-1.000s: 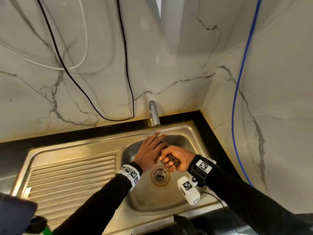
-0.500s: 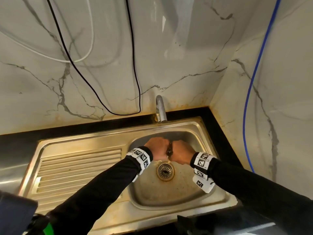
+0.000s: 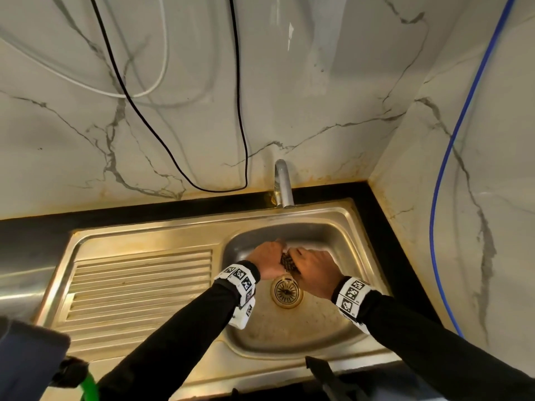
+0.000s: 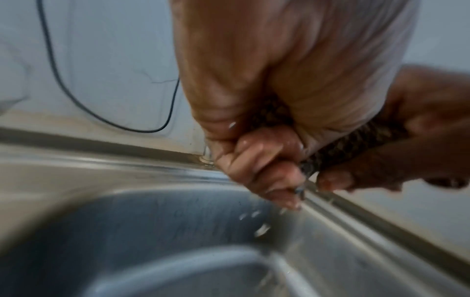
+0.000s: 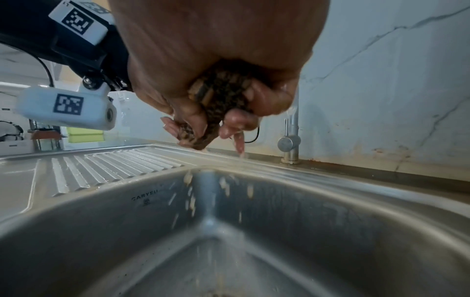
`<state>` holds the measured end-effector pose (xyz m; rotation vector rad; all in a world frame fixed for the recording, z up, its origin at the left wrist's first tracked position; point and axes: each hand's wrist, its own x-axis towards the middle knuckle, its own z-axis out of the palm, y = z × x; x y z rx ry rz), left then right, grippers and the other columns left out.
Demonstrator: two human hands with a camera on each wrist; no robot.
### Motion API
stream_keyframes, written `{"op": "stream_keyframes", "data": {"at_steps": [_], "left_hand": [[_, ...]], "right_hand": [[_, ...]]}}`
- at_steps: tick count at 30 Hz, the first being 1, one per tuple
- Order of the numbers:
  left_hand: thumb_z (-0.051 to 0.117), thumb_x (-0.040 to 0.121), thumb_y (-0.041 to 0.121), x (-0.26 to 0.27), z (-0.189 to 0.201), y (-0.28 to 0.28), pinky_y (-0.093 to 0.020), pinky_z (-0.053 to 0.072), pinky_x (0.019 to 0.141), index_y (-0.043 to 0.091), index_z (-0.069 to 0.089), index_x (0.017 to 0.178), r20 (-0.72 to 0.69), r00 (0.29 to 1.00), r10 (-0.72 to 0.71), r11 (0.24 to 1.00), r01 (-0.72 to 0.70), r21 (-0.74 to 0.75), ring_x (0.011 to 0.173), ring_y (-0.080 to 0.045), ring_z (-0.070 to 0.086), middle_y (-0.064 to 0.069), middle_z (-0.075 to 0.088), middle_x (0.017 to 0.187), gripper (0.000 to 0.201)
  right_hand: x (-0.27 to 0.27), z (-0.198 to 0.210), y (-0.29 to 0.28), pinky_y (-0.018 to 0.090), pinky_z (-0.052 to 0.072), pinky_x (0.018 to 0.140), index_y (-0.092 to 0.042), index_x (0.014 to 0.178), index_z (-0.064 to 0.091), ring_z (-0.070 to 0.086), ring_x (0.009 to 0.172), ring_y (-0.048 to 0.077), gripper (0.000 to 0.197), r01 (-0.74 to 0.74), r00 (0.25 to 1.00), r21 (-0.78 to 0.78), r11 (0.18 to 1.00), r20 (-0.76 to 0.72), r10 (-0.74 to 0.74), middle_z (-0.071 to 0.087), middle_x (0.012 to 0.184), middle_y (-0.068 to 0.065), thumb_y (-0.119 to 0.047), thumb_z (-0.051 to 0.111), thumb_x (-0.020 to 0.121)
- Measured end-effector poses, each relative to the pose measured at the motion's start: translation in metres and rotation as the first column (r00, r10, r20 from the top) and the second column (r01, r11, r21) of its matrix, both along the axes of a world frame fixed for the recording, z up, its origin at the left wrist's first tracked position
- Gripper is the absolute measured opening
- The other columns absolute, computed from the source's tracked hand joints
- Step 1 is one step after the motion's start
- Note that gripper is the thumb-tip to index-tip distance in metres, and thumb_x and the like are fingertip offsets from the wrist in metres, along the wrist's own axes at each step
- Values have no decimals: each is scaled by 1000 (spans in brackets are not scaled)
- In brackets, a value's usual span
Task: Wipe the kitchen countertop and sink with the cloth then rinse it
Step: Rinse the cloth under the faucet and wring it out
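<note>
Open room over the ribbed drainboard (image 3: 139, 285) and low in the basin (image 3: 289, 337) around the drain (image 3: 286, 292), hemmed behind by the tap (image 3: 283, 183) and marble wall (image 3: 304, 96), at right by the corner wall (image 3: 477, 140), with a black cable (image 3: 240, 111) hanging.
</note>
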<state>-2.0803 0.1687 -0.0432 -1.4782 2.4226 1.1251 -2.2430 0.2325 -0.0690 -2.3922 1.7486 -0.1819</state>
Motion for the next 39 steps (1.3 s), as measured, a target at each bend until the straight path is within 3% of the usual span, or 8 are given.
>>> {"op": "stream_keyframes", "data": {"at_steps": [3, 5, 8, 11, 14, 17, 27, 39], "left_hand": [[74, 79, 11, 12, -6, 17, -35, 52, 97, 15, 30, 150, -133, 971, 198, 980, -200, -3, 119, -28, 62, -11, 62, 128, 84], [77, 78, 10, 20, -15, 37, -35, 49, 106, 16, 21, 155, -124, 978, 167, 963, -188, -191, 126, -27, 58, -11, 58, 136, 96], [70, 90, 15, 26, -12, 61, -45, 22, 124, 14, -4, 163, 104, 993, -64, 861, 108, -497, 155, -34, 20, -21, 15, 167, 103], [39, 91, 13, 29, 1, 59, -50, 9, 124, 16, -12, 162, 147, 978, -150, 792, 208, -574, 157, -35, -4, -20, -9, 169, 87], [47, 87, 18, 35, 10, 35, -51, 49, 108, 15, 35, 151, 69, 951, -301, 719, 274, -639, 137, -36, 50, -20, 47, 150, 65], [73, 84, 17, 34, 22, 9, -39, 62, 72, 15, 62, 119, 130, 900, -417, 617, 385, -687, 92, -26, 71, -8, 69, 109, 37], [48, 101, 17, 0, 41, 6, -37, 49, 73, 12, 69, 101, 451, 852, -265, 753, 475, -456, 90, -30, 69, -9, 73, 96, 21], [57, 97, 20, -3, 3, 14, -36, 46, 73, 11, 65, 104, 287, 952, -108, 925, 202, -322, 94, -32, 69, -10, 72, 101, 14]], "right_hand": [[1, 14, 2, 28, 43, 65, -19, 117, 59, 65, 78, 17, 29, 90, 947, 254, 963, 278, -162, 70, 93, -3, -32, 67, 91], [-1, 25, -1, 25, 41, 56, -13, 111, 65, 56, 62, 12, 22, 79, 688, 630, 772, 526, -500, 63, 78, -3, -23, 68, 92], [-9, 41, -3, 22, 24, 40, -10, 97, 66, 36, 46, 10, 13, -185, 301, 905, 383, 423, -855, 46, 66, -2, -22, 63, 92], [-7, 55, -5, 19, 17, 40, -13, 86, 65, 34, 41, 7, 10, -408, 285, 888, 212, 344, -895, 39, 66, -3, -21, 60, 90], [4, 70, -5, 18, 16, 40, -18, 74, 53, 34, 38, 6, 18, -521, 362, 840, 154, 380, -851, 39, 59, -6, -14, 59, 90], [7, 81, -11, 17, 20, 36, -21, 67, 46, 31, 36, 6, 34, -386, 484, 899, 207, 389, -784, 36, 54, -6, -10, 68, 91], [19, 58, -25, 31, 47, 49, -5, 72, 66, 59, 51, 22, 15, 207, 906, 580, 788, 192, -378, 60, 58, 3, -14, 78, 75], [16, 19, -21, 31, 44, 58, -17, 78, 68, 67, 69, 29, 5, 29, 991, 173, 984, -132, -5, 70, 75, 5, -15, 65, 81]]}}
